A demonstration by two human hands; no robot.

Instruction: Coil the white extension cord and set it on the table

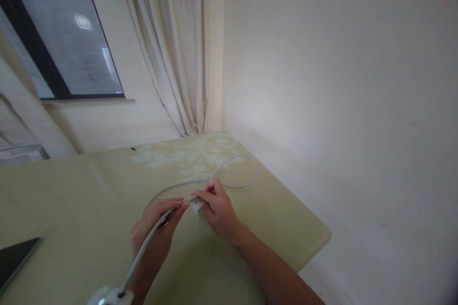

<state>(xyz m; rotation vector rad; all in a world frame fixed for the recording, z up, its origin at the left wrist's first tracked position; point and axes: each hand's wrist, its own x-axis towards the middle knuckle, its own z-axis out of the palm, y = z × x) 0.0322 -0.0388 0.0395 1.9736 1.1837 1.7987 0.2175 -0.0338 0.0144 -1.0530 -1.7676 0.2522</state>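
The left hand [162, 240] grips a white cord [135, 263] between fingers and thumb, and the right hand [220, 212] pinches it just beside, so the 2 sets of fingertips nearly meet above the table [89, 219]. A small dark part shows inside the left grip, too blurred to name. Below the right fingertips is a white block [198, 207]; I cannot tell whether it is held or only touched.

As far along as it shows, 1 stretch of cord is in both hands, while the rest is loose and uncoiled: a line curves behind the left hand to a wide loop [236, 186] near the table's right edge, apparently the same cord. Nearest the viewer, the cord meets a rounded white piece [110, 297], partly cut off.

The tabletop is pale yellow-green and glossy, with a leafy pattern towards its far right corner. A small black object [133, 148] lies near the far edge, and a dark flat device [17, 259] well to the left of the hands. Beyond are a dark-framed window [89, 33], a beige curtain [179, 33] and a plain pale wall [322, 81].
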